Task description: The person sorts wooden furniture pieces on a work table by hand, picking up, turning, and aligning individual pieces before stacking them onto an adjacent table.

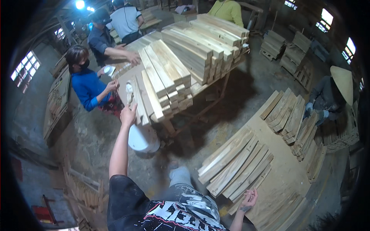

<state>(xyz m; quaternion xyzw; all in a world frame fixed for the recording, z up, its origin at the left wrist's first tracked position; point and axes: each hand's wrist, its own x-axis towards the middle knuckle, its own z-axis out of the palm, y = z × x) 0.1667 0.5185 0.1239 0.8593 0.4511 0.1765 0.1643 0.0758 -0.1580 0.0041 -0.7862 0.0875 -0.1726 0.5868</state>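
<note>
My left hand (128, 114) reaches forward to the near corner of the worktable (122, 82), its fingers closed. What they hold, if anything, I cannot make out. Just beyond it lie a small pale object (129, 87) and narrow wooden strips (142, 102). To the right of these, planks (163, 69) are piled in layers on the table. Low on the right, my right hand (250, 198) hangs with loosely bent fingers apart and nothing in it, close to a stack of wooden boards (239, 165).
A white bucket (143, 138) stands under the table's near corner. A person in blue (86, 88) holds a white cup (109, 70) across the table, beside a person in dark clothes (101, 40). At right, a person in a conical hat (341, 82) sits by more boards (283, 111).
</note>
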